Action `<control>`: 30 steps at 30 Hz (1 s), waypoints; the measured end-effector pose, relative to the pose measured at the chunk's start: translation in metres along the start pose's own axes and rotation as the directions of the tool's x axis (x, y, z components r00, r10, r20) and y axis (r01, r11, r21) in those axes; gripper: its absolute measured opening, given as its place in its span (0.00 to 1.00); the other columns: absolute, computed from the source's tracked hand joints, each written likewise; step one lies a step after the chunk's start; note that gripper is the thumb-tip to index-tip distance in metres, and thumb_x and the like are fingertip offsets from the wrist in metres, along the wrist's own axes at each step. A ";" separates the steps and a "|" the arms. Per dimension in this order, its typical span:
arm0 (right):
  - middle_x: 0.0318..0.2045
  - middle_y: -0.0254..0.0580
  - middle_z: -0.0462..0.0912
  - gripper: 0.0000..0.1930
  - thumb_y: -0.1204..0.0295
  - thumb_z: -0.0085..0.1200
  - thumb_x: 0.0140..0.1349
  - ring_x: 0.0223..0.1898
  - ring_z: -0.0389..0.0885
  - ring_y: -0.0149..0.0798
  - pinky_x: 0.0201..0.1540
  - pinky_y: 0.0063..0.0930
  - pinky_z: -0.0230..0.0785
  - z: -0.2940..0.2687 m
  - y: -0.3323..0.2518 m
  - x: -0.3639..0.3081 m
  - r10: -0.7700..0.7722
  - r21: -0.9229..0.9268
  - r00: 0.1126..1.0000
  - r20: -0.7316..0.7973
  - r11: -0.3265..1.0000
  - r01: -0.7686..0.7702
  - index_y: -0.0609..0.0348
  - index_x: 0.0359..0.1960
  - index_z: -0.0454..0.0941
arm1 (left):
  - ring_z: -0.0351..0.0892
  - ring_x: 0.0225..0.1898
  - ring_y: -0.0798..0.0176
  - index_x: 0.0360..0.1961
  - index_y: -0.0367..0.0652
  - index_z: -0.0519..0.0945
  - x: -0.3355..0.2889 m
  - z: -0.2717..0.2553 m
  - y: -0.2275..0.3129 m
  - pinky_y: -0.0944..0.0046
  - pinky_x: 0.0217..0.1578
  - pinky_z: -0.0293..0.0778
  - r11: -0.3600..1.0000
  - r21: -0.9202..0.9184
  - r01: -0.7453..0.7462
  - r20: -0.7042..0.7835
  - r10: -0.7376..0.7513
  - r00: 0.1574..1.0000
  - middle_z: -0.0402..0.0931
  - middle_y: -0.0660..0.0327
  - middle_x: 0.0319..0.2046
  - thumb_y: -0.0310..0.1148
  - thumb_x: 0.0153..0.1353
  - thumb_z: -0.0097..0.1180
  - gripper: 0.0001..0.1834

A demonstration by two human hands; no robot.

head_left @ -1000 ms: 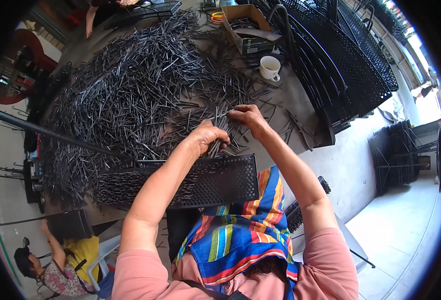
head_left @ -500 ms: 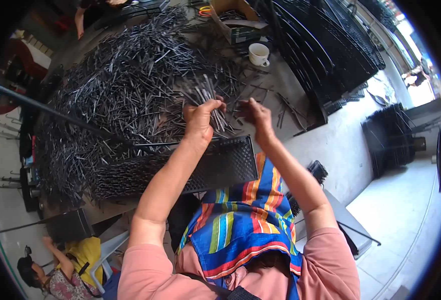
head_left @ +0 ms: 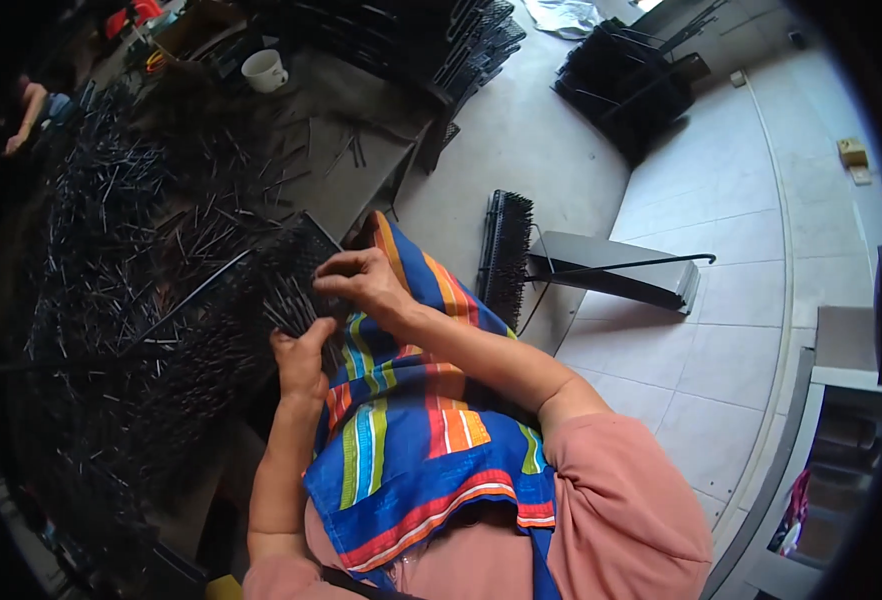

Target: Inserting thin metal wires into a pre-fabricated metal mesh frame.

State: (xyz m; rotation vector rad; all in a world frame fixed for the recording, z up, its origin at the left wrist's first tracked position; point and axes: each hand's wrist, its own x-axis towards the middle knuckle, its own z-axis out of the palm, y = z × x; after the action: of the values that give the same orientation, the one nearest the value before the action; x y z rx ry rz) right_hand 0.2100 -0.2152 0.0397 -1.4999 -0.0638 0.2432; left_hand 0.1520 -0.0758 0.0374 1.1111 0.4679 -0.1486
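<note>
My left hand is closed round a bundle of thin dark strips, which fan out upward past the thumb. Just above and to the right, my right hand has its fingers drawn together near the bundle's tips. Whether something small is pinched in them is too dark to make out. Beneath and left of both hands lies a long black perforated panel, with many short spikes standing along its left part. Beyond it, a large heap of loose dark strips spreads over the worktable.
A white mug stands at the table's far side. Black racks are stacked behind it. On the floor to the right are a spiky black panel and a grey box-like stand with a hooked rod. Another person's arm shows far left.
The view has swung right, showing more floor. My left hand still holds the strips, now lower and closer to my body. My right hand has come in from the right beside the bundle.
</note>
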 end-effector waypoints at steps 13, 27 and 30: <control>0.25 0.34 0.80 0.08 0.74 0.62 0.54 0.24 0.74 0.25 0.25 0.19 0.65 -0.009 0.000 -0.033 0.420 -0.078 0.892 0.167 0.908 -0.413 0.65 0.34 0.82 | 0.83 0.32 0.65 0.38 0.38 0.83 -0.042 -0.001 -0.028 0.67 0.35 0.79 0.994 -0.105 0.017 -0.075 -0.025 0.997 0.83 0.61 0.32 0.16 0.49 0.60 0.13; 0.23 0.31 0.79 0.05 0.74 0.61 0.59 0.21 0.74 0.23 0.23 0.20 0.70 0.020 0.019 -0.013 0.419 0.032 0.891 0.173 0.902 -0.430 0.63 0.34 0.81 | 0.83 0.30 0.65 0.38 0.37 0.82 -0.030 -0.012 -0.009 0.66 0.29 0.83 0.968 -0.251 -0.012 -0.174 -0.033 0.984 0.82 0.61 0.32 0.14 0.50 0.58 0.13; 0.22 0.30 0.78 0.04 0.75 0.61 0.59 0.21 0.72 0.22 0.22 0.17 0.63 0.016 0.027 -0.016 0.350 0.016 0.927 0.133 0.935 -0.355 0.63 0.33 0.81 | 0.83 0.33 0.65 0.38 0.37 0.82 -0.027 -0.009 -0.007 0.66 0.31 0.83 0.981 -0.196 -0.006 -0.164 -0.026 0.986 0.82 0.61 0.33 0.13 0.49 0.58 0.14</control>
State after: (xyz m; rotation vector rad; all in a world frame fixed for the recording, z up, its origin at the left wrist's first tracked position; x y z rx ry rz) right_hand 0.1878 -0.2010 0.0162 -1.4479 0.1098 0.6282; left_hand 0.1229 -0.0737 0.0402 0.9316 0.6240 -0.0175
